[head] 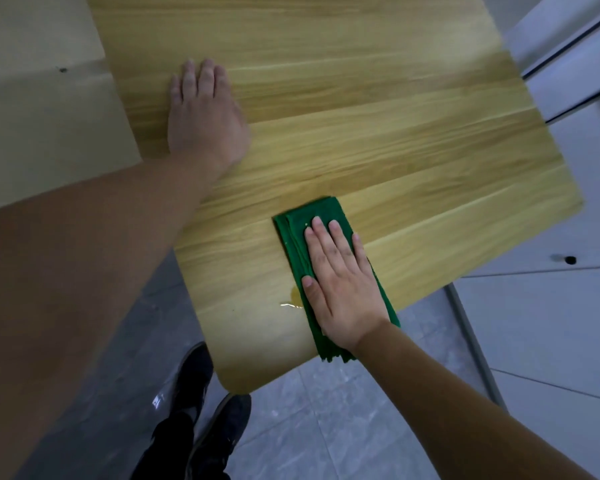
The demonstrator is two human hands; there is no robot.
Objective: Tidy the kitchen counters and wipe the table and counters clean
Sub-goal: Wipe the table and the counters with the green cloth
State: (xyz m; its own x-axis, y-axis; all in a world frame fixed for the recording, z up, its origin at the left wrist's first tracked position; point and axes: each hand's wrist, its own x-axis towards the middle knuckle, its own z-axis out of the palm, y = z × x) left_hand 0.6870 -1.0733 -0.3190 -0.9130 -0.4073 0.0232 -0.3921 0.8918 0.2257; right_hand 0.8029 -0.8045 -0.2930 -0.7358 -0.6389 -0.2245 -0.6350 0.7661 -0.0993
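A light wooden table (361,109) fills the middle of the view. A folded green cloth (293,230) lies on its near part, running toward the front edge. My right hand (340,285) presses flat on the cloth with straight fingers. A small yellowish wet smear (293,301) shines on the wood just left of the cloth, by my thumb. My left hand (203,116) rests flat on the table near its left edge, fingers straight, holding nothing.
A beige wall or panel (42,98) borders the table's left side. Pale cabinet fronts (568,209) stand at the right, with a grey table leg (471,341) below the right edge. My dark shoes (201,393) stand on grey floor tiles under the near corner.
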